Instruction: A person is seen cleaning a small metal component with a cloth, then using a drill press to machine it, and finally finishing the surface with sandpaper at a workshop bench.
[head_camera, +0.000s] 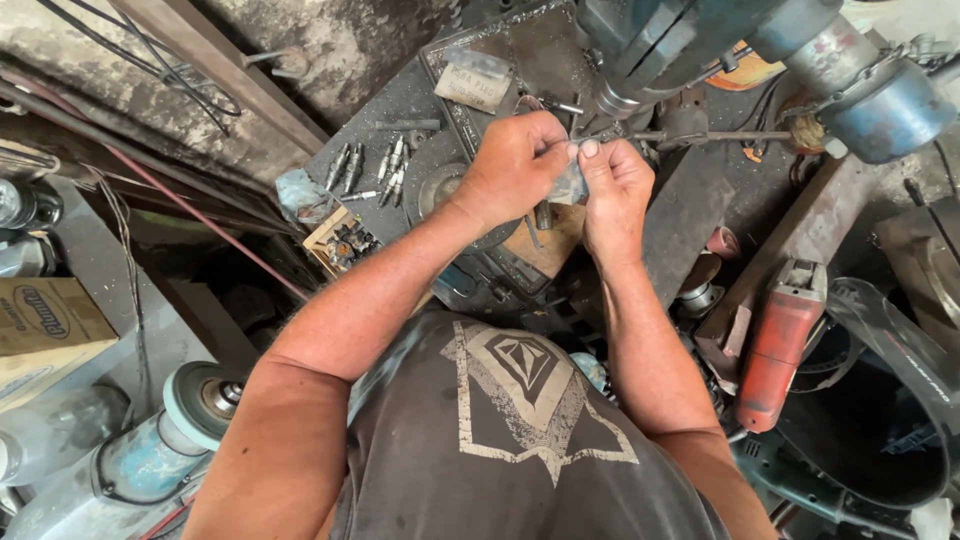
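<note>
A grimy, oil-dark metal counter (690, 215) sits under a blue-grey drill press (660, 40). Just below the press head, a small clear, crinkled plastic bag (570, 186) is pinched between both hands; its long axis cannot be told. Left hand (512, 165) and right hand (613, 190) fingers (590, 150) close narrowly on it. Left of the press lie slim steel bits (370, 170).

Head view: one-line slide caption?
Both hands, left hand and right hand, pinch a small clear packet above a cluttered workbench.
</note>
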